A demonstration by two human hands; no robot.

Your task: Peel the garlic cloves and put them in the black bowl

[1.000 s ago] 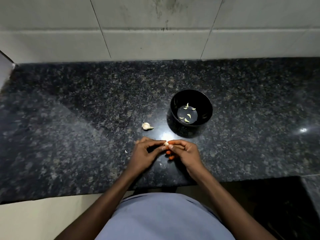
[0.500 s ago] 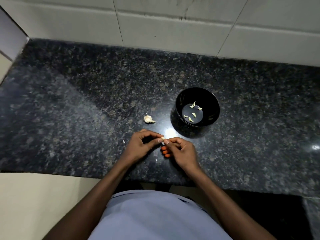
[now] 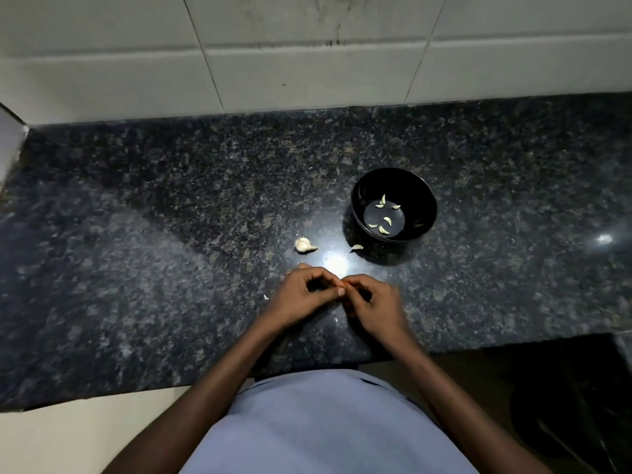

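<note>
Five pale peeled garlic cloves [image 3: 383,217] lie on the floor of the small round black bowl [image 3: 425,213], so I judge the job partly done. Just in front of the bowl's near wall a pale curved piece [image 3: 357,247] lies on the dark speckled granite counter [image 3: 164,241]; I cannot tell if it is a clove or a scrap of skin. To the bowl's left sits the whitish lump of unpeeled garlic [image 3: 304,244], still to be broken up and peeled. Nearer me than the bowl, my left hand [image 3: 301,297] and right hand [image 3: 374,307] meet fingertip to fingertip, fingers curled as if pinching something tiny, but whatever sits between them is hidden, so I cannot say what I am clamped on. Left of the bowl the counter runs wide and bare; behind it rises the white tiled wall [image 3: 307,63]. The counter's front edge lies close under my wrists, so a dropped clove could roll off there.
</note>
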